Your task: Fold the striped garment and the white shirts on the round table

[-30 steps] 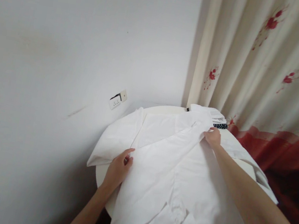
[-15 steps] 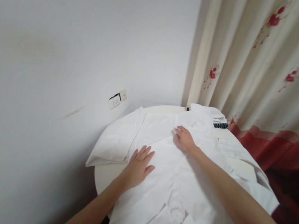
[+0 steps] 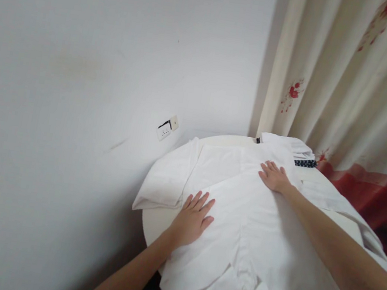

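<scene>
A white shirt [image 3: 258,245] lies spread over a round white table [image 3: 156,220], its collar towards me at the bottom. One side panel is folded inward across the shirt. My left hand [image 3: 192,219] lies flat and open on that panel near the table's left edge. Further back, my right hand [image 3: 274,176] rests flat on the cloth with fingers stretched out. One sleeve [image 3: 167,180] hangs off the table to the left and the other sleeve [image 3: 346,210] trails to the right.
A small pile of folded clothes [image 3: 291,149], white with a dark dotted piece, sits at the table's far edge. A wall socket [image 3: 166,128] is on the grey wall at left. A cream curtain [image 3: 354,92] with red flowers hangs close behind at right.
Both hands let go of the shirt panel they were pinching a second ago and laid flat on it. The view has shifted a little, so everything sits further right.
</scene>
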Tool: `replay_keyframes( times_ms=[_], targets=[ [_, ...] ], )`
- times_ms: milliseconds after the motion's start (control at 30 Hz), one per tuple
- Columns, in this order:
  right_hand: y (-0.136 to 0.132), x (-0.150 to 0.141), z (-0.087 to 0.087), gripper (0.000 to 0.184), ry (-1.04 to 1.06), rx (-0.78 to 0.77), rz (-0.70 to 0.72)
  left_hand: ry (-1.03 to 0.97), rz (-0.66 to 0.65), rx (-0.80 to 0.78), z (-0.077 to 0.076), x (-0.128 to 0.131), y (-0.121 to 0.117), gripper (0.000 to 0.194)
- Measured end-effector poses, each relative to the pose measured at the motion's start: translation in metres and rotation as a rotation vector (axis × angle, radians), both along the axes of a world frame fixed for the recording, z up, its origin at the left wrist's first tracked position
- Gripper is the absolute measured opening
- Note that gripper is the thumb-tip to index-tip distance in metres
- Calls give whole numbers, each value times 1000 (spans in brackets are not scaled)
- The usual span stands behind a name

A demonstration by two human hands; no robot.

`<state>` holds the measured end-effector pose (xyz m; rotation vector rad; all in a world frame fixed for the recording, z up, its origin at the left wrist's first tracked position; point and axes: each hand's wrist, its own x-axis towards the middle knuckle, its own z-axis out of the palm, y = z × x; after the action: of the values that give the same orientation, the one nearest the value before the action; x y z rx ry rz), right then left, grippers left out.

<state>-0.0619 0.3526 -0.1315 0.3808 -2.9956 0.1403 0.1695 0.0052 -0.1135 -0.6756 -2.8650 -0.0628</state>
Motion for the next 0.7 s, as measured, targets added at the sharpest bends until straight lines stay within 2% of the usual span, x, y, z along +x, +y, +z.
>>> replay_keyframes(
  times_ms=[100, 267, 433, 500, 567, 700],
  targets=[
    [10, -5, -5, 63, 16, 1, -25, -20, -37, 13, 1, 11, -3, 51],
    [10, -5, -9, 62, 44, -16, 1, -112, -125, 97, 8, 35, -17, 50],
    [12, -5, -12, 62, 89, -27, 2, -291, -271, 305, 21, 51, -46, 44],
    [12, -2, -12, 62, 127, -32, -3, -322, -270, 423, 29, 64, -54, 36],
    [10, 4, -11, 62, 185, -29, -2, -322, -223, 463, 39, 81, -57, 26],
    [0, 15, -1, 60, 293, 13, 69, -278, -125, 329, 53, 115, -52, 33]
  ],
)
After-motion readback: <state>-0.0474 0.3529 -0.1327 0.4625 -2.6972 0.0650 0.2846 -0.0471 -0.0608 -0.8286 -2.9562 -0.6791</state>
